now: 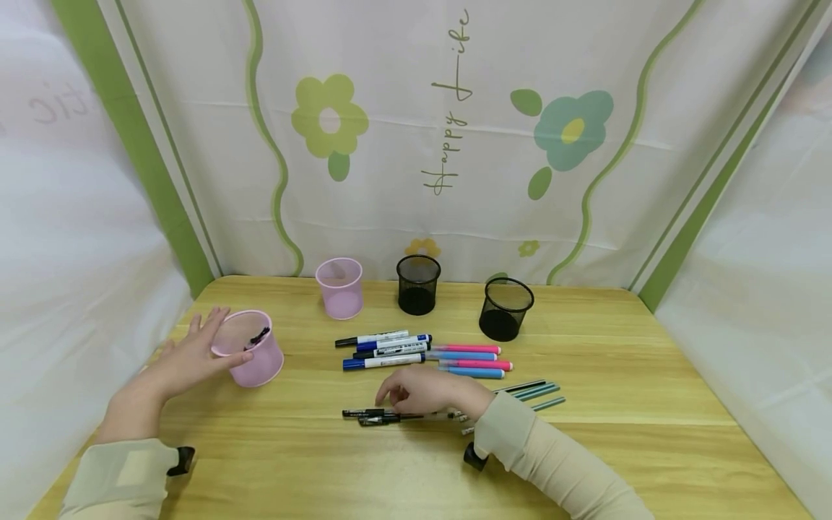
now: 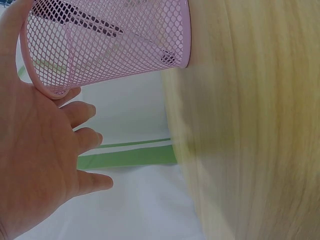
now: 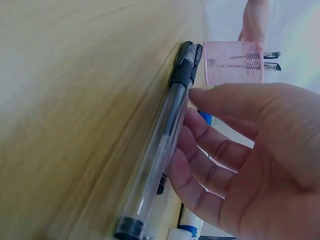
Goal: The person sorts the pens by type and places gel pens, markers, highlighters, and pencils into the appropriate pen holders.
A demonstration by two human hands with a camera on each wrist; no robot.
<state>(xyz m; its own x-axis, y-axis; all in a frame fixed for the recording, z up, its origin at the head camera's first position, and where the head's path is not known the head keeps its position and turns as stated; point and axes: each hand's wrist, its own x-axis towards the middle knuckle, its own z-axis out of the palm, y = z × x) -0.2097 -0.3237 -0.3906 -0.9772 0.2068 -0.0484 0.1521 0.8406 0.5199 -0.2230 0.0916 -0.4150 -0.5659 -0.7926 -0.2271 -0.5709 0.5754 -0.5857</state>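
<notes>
My left hand (image 1: 188,365) holds the rim of a pink mesh pen holder (image 1: 261,367) at the table's left, its thumb across the near side. Black-capped pens (image 3: 271,60) stick up from that holder in the right wrist view. Over the middle of the table, my right hand (image 1: 422,390) reaches down with bent fingers and thumb apart. Below it lie clear-barrelled gel pens with black caps (image 1: 382,419). The right wrist view places its fingertips (image 3: 181,165) close beside the nearest gel pen (image 3: 155,160); whether they touch it is unclear.
Another pink mesh holder (image 1: 340,297) and two black ones, a middle one (image 1: 417,300) and a right one (image 1: 500,323), stand at the back. Whiteboard markers (image 1: 390,361) and pink and blue felt-tips (image 1: 474,365) lie before them. Pencils (image 1: 538,391) lie partly under the right forearm.
</notes>
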